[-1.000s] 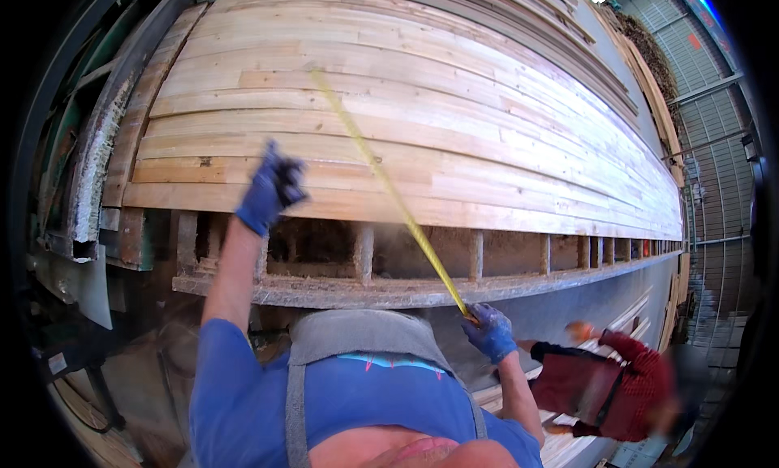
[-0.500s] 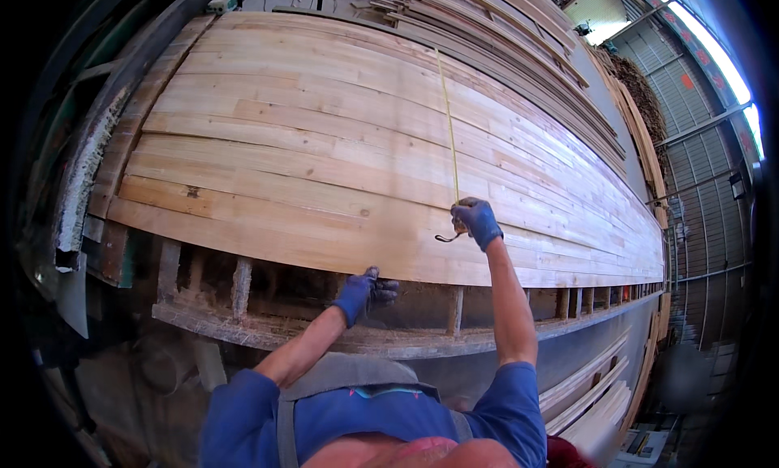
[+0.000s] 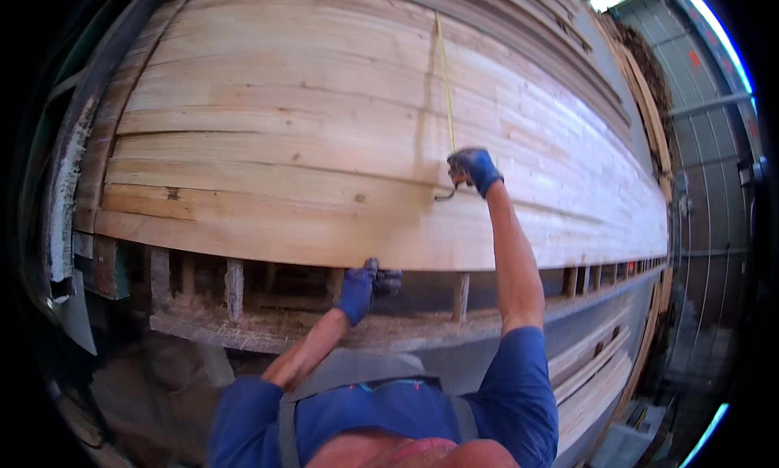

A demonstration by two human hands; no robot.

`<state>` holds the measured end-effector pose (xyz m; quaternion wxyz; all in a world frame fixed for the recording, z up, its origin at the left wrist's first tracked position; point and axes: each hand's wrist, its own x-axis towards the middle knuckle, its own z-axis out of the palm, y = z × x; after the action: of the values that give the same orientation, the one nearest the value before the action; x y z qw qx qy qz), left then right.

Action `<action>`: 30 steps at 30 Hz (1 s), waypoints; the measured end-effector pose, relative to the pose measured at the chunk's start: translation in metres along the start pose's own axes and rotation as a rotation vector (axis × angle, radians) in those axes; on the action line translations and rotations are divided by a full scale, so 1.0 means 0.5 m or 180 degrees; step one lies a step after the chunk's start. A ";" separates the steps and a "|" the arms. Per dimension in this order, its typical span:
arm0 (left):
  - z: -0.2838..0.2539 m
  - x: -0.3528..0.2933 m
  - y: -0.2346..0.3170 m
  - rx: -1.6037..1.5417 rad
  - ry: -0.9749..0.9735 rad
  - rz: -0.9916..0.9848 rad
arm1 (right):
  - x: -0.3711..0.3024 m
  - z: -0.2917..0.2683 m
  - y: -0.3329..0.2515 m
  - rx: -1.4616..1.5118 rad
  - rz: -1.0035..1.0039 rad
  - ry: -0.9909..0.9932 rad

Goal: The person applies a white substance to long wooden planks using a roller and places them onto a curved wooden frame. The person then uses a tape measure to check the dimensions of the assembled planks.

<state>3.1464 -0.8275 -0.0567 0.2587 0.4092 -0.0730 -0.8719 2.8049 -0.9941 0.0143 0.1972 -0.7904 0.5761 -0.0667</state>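
My gloved right hand (image 3: 477, 171) is closed around a tape measure (image 3: 461, 176), held above the boards, and its dark strap hangs loose. From it the yellow tape blade (image 3: 445, 83) runs out to the far edge of a wide panel of pale wooden boards (image 3: 268, 172). The blade's shadow falls on the wood to its left. At the panel's near edge is my gloved left hand (image 3: 367, 288), thumb up against the edge and fingers stretched to the right. It holds nothing that I can see.
A rough wooden frame (image 3: 235, 289) with uprights carries the panel. Along the left side runs a worn metal beam (image 3: 65, 200). Long planks (image 3: 519, 22) lie beyond the far edge, and more planks (image 3: 596, 371) are stacked at lower right.
My right hand has moved away from the near edge with the tape measure, and the blade's shadow now stands apart from it. The left hand stays at the edge. The whole view has shifted.
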 end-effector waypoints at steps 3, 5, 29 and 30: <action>-0.013 0.014 -0.011 0.0218 -0.0270 0.0222 | -0.032 0.035 0.032 0.0507 0.0092 0.0677; -0.069 0.059 -0.048 0.0162 0.0231 0.0330 | -0.029 0.024 -0.106 0.2051 0.1687 0.0590; 0.000 0.027 -0.023 0.0027 0.0373 0.0389 | -0.426 0.277 -0.382 0.1637 0.2593 0.1316; 0.002 0.022 -0.028 0.0097 0.0435 0.0444 | -0.429 0.283 -0.382 0.1704 0.2587 0.1399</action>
<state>3.1342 -0.8215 -0.0684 0.3170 0.4656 -0.0968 -0.8206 2.9505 -0.7107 -0.0148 0.2766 -0.3929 0.8264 -0.2936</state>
